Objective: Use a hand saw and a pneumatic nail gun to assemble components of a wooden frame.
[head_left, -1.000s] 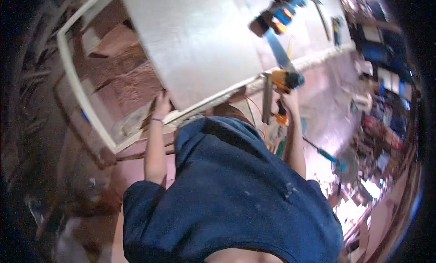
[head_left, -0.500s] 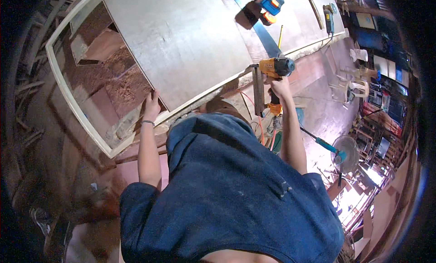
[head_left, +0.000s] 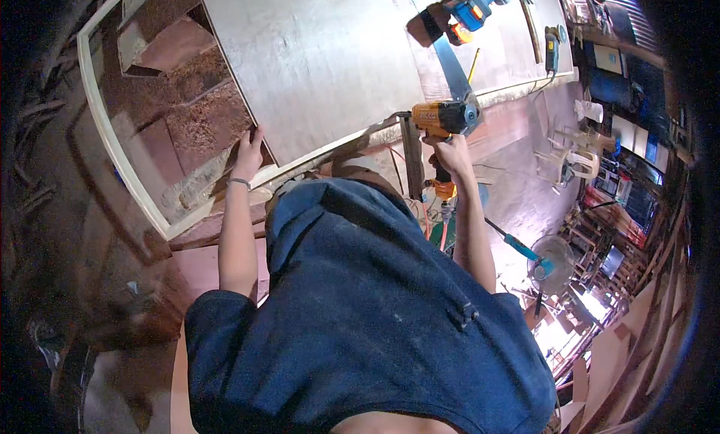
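My right hand (head_left: 450, 155) is closed round the grip of a yellow-and-black nail gun (head_left: 439, 119), whose air hose (head_left: 443, 235) hangs below. The gun's nose points left, close to the near edge of a large pale board (head_left: 315, 66); I cannot tell whether it touches. My left hand (head_left: 249, 155) is wrapped over the board's left edge near its front corner, with the fingertips partly hidden. Under the board lies a white-edged frame (head_left: 96, 126), open at the left, where sawdust and wood offcuts (head_left: 176, 48) show.
Lying on the board are a handsaw (head_left: 448, 63), a blue cordless power tool (head_left: 472, 12), a yellow pencil (head_left: 474, 63), a hammer (head_left: 531, 25) and an angle grinder (head_left: 553, 51). A teal fan (head_left: 551, 265) stands to my right, with a plastic chair (head_left: 581, 164) beyond.
The view has turned slightly. My right hand has carried the nail gun a little left along the board's near edge. My left hand keeps its hold on the board.
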The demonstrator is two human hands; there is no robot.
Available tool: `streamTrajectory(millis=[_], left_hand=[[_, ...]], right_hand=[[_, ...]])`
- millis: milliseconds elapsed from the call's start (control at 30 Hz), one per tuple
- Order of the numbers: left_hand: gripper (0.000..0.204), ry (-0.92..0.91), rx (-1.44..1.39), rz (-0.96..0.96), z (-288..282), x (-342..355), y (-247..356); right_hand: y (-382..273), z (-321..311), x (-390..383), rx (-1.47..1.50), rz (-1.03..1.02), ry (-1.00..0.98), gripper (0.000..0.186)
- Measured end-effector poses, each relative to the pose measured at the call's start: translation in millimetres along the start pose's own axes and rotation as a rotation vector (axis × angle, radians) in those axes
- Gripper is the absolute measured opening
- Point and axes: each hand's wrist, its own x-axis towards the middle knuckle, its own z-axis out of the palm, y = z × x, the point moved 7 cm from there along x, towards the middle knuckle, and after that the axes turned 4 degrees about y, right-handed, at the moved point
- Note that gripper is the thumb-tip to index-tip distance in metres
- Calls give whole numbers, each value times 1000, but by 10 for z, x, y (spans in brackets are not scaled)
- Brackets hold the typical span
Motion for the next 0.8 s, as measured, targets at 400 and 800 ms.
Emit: streamTrajectory(millis=[400,800], left_hand=[[82,133,-676,-618,-116,41,-22],[103,21,-874,-734,-85,48,74]], right_hand=[[-238,128,-215,-90,-107,-52,21],[-261,606,-377,-221,-113,-58,26]])
